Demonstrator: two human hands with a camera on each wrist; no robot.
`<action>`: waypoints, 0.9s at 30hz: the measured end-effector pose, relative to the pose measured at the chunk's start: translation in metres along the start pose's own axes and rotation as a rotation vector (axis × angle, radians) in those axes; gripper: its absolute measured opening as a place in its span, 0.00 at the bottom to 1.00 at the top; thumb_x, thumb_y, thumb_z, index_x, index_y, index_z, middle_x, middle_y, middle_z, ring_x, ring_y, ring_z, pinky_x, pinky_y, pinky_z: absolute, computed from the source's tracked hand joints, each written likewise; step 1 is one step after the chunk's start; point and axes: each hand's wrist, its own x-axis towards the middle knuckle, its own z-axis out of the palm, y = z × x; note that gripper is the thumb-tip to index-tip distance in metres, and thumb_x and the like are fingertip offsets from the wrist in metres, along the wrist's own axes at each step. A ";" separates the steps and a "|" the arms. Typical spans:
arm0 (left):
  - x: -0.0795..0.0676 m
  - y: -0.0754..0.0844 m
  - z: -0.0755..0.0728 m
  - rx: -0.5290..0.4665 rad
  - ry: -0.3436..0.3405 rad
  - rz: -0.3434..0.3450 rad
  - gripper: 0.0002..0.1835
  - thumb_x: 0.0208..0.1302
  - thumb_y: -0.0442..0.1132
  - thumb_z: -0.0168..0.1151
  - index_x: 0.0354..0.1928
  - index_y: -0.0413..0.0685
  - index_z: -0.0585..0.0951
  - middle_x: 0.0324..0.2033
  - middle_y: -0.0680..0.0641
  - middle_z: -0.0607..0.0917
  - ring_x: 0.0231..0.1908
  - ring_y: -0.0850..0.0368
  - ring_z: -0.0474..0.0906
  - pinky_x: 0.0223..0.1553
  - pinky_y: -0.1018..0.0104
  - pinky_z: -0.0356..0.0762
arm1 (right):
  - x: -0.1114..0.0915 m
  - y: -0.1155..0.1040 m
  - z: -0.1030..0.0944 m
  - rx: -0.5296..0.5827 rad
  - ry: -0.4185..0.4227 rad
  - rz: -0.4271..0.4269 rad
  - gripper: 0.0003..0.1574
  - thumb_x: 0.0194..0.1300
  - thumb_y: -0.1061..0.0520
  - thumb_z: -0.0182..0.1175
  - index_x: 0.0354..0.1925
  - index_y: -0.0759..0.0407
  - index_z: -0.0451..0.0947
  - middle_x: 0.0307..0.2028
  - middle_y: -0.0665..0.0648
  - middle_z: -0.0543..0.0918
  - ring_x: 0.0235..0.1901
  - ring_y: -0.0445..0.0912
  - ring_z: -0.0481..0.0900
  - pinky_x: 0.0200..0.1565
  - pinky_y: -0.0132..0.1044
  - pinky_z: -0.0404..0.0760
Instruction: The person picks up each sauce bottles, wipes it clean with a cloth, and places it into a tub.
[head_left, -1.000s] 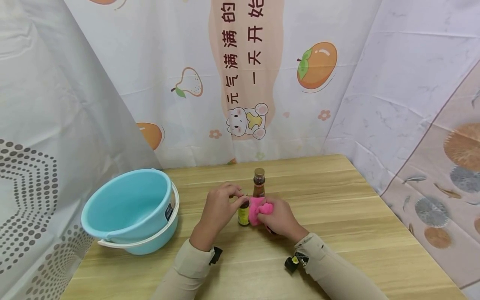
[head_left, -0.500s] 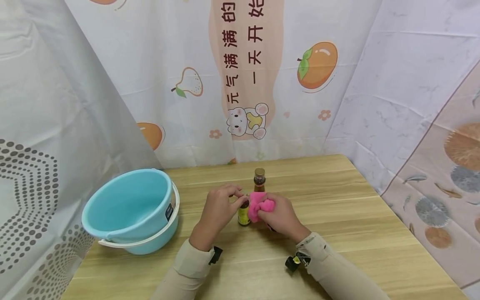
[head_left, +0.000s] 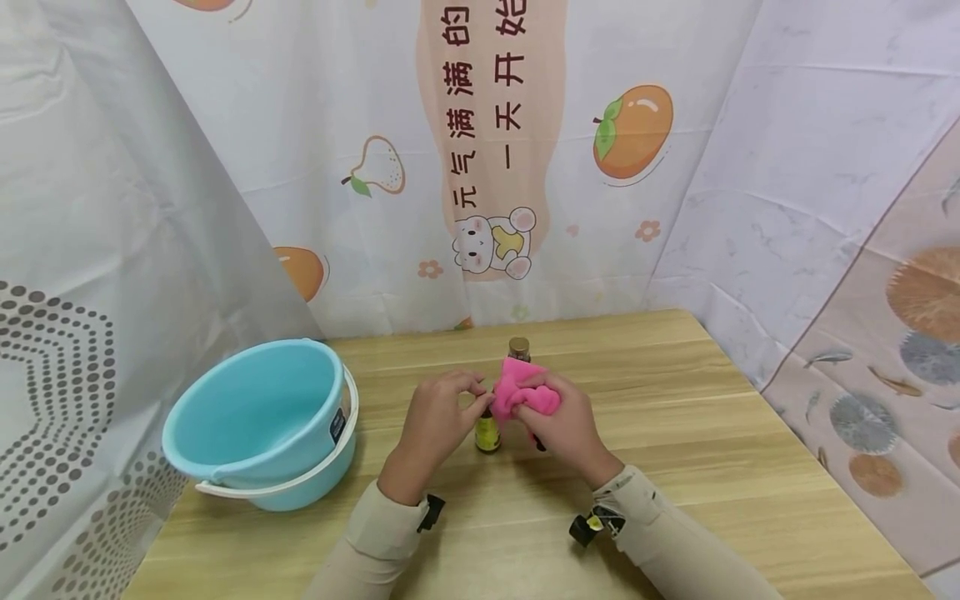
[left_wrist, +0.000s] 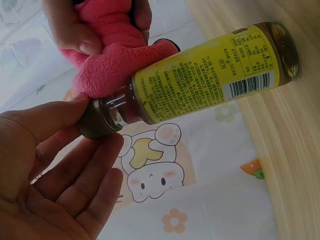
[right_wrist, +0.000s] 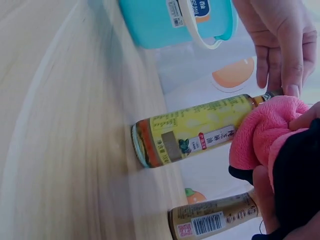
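My left hand's [head_left: 441, 415] pinching the yellow-label bottle's [left_wrist: 207, 75] cap [left_wrist: 96, 121], right hand's [head_left: 568, 427] clutching pink cloth [left_wrist: 112, 67], maybe touching the neck [left_wrist: 129, 104]. Blue bucket's [head_left: 258, 408] at 9 o'clock.

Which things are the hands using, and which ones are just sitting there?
In use:
pink cloth, gripped in the right hand
yellow-labelled bottle, its cap pinched by the left hand

Seemingly just there:
brown bottle, farther back
blue bucket, off to the left

The table [head_left: 480, 533] is brightly and evenly lit, a pale sheen is cast on its near middle and soft shadow beside the bucket [right_wrist: 150, 25], and wood grain is blurred in the right wrist view.
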 end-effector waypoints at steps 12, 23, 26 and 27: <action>0.000 0.000 0.000 0.007 0.018 0.004 0.07 0.59 0.40 0.79 0.27 0.47 0.90 0.39 0.50 0.93 0.45 0.53 0.90 0.50 0.56 0.87 | -0.001 0.005 0.003 -0.012 -0.107 0.106 0.09 0.63 0.58 0.74 0.41 0.50 0.85 0.32 0.59 0.84 0.16 0.46 0.80 0.18 0.39 0.80; 0.001 0.000 0.000 0.004 0.020 -0.001 0.06 0.59 0.38 0.78 0.27 0.48 0.90 0.38 0.50 0.93 0.44 0.54 0.91 0.49 0.57 0.87 | 0.001 0.020 0.005 -0.130 -0.177 0.169 0.10 0.58 0.59 0.73 0.38 0.49 0.84 0.34 0.54 0.84 0.27 0.44 0.83 0.27 0.37 0.84; 0.001 0.000 -0.001 0.009 0.010 -0.012 0.06 0.59 0.39 0.78 0.27 0.48 0.90 0.39 0.50 0.93 0.44 0.53 0.90 0.49 0.56 0.87 | 0.000 0.024 0.005 -0.149 -0.203 0.186 0.10 0.58 0.60 0.73 0.37 0.49 0.83 0.33 0.54 0.84 0.26 0.44 0.83 0.27 0.37 0.84; 0.001 0.000 -0.002 0.007 0.009 -0.017 0.06 0.59 0.39 0.79 0.27 0.48 0.90 0.39 0.50 0.93 0.44 0.53 0.90 0.49 0.56 0.87 | 0.000 0.026 0.006 -0.158 -0.210 0.184 0.10 0.57 0.60 0.72 0.36 0.49 0.83 0.34 0.54 0.84 0.26 0.43 0.83 0.27 0.37 0.84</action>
